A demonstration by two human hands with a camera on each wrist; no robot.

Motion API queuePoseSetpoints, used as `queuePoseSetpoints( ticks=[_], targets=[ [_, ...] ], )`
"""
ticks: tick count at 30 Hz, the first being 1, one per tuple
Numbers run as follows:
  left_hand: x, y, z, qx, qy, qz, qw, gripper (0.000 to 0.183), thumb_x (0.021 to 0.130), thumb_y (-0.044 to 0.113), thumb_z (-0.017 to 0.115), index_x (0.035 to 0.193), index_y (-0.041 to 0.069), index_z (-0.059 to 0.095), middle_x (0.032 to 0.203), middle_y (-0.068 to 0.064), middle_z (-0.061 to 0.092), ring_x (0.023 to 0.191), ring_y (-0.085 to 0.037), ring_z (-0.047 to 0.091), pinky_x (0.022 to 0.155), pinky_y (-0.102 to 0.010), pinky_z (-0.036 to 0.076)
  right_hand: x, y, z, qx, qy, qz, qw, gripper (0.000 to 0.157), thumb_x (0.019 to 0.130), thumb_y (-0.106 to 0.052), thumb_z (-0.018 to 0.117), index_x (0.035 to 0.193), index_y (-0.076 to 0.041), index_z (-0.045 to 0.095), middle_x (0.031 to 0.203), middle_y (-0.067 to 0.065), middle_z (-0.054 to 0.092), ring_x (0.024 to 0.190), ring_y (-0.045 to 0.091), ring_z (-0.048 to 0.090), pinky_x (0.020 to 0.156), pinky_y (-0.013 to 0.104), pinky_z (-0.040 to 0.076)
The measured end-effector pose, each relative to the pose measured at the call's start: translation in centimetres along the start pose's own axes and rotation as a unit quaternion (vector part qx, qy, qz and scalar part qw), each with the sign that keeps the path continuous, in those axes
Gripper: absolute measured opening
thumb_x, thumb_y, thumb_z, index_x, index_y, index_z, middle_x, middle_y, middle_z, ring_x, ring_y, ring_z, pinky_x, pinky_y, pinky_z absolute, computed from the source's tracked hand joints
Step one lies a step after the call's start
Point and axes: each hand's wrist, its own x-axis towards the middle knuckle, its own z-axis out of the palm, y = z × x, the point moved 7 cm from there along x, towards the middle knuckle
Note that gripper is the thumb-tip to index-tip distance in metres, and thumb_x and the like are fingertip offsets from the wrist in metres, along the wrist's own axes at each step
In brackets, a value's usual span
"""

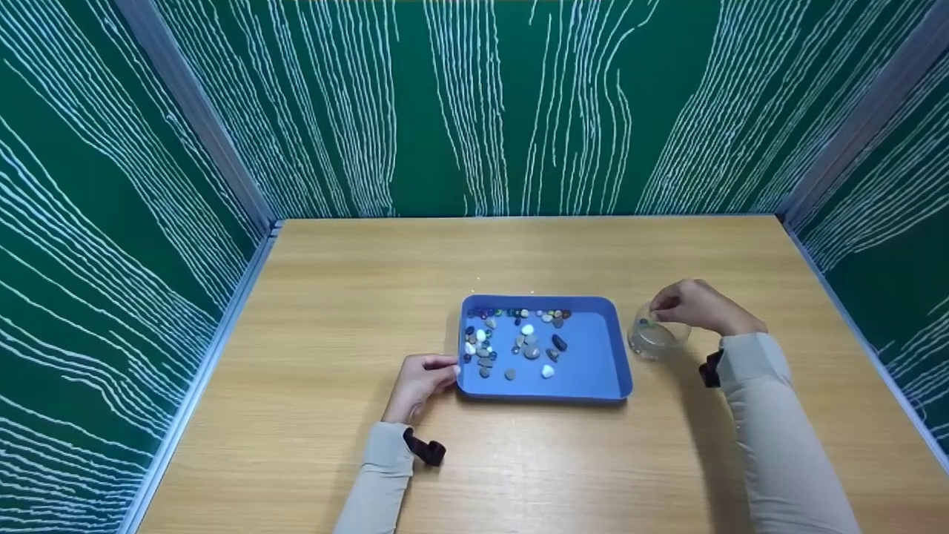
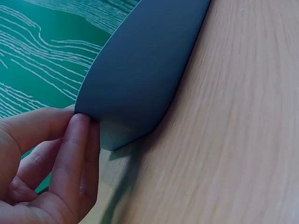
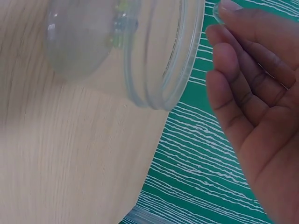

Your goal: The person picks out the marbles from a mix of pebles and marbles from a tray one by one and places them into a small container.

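Note:
A blue tray point(image 1: 586, 382) on the table holds several pebbles point(image 1: 531, 350) and glass marbles point(image 1: 511, 313), with a row of them along its far wall. My left hand point(image 1: 424, 380) pinches the tray's left rim between thumb and fingers, as the left wrist view also shows at the tray corner point(image 2: 110, 133). To the tray's right stands a clear round jar point(image 1: 652, 343). Over its mouth, my right hand point(image 1: 697, 305) pinches a small clear glass marble point(image 3: 217, 14) between thumb and fingertip. Greenish marbles point(image 3: 122, 25) lie at the jar's bottom.
The wooden table point(image 1: 356, 297) is bordered by green panels point(image 1: 415, 111) with white wavy lines at the back and both sides. A few tiny white specks point(image 1: 478, 279) lie beyond the tray. Dark straps point(image 1: 426, 448) hang at both cuffs.

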Motion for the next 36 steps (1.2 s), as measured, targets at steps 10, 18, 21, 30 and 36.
queuePoseSetpoints(
  ticks=[10,18,21,30,36],
  targets=[
    [-0.04,-0.05,0.01,-0.005,0.011,0.008,0.9999,0.031,0.081,-0.006,0.069,0.110,-0.015,0.064,0.099,-0.021,0.070,0.075,-0.011,0.066,0.073,-0.023,0.060,-0.29,0.38,-0.12,0.006,-0.010,0.009,1.000,0.026,0.092,-0.014,0.063,0.111,0.002,0.068,0.107,0.018,0.069,0.091,0.023,0.064,0.085,0.046,0.058],
    [0.27,-0.38,0.20,0.003,-0.005,0.000,1.0000,0.030,0.083,-0.005,0.068,0.112,-0.013,0.064,0.098,-0.019,0.071,0.075,-0.009,0.065,0.074,-0.026,0.060,-0.54,0.74,-0.25,0.001,-0.009,0.012,1.000,0.025,0.092,-0.012,0.063,0.111,0.002,0.068,0.108,0.020,0.069,0.095,0.026,0.064,0.088,0.050,0.056],
    [0.30,-0.47,0.00,0.003,-0.002,-0.004,1.0000,0.030,0.083,-0.004,0.069,0.112,-0.012,0.065,0.100,-0.020,0.070,0.074,-0.009,0.065,0.073,-0.026,0.060,-0.41,0.68,-0.25,-0.001,-0.014,0.016,1.000,0.025,0.092,-0.011,0.063,0.113,0.002,0.067,0.109,0.020,0.068,0.094,0.026,0.064,0.089,0.050,0.056],
    [0.29,0.13,-0.20,0.000,0.009,0.014,0.9999,0.030,0.082,-0.006,0.068,0.111,-0.014,0.064,0.103,-0.023,0.069,0.078,-0.010,0.065,0.075,-0.022,0.059,-0.08,0.31,-0.15,-0.002,-0.009,0.007,1.000,0.024,0.091,-0.008,0.062,0.112,0.003,0.067,0.109,0.022,0.068,0.093,0.027,0.064,0.085,0.049,0.057],
    [0.00,-0.07,-0.20,0.003,0.006,0.004,1.0000,0.030,0.083,-0.006,0.068,0.112,-0.012,0.065,0.107,-0.023,0.068,0.081,-0.012,0.066,0.078,-0.023,0.059,-0.02,0.25,0.31,0.002,-0.012,-0.004,1.000,0.024,0.091,-0.005,0.060,0.112,0.004,0.067,0.109,0.023,0.068,0.093,0.026,0.065,0.084,0.045,0.058]
  ],
)
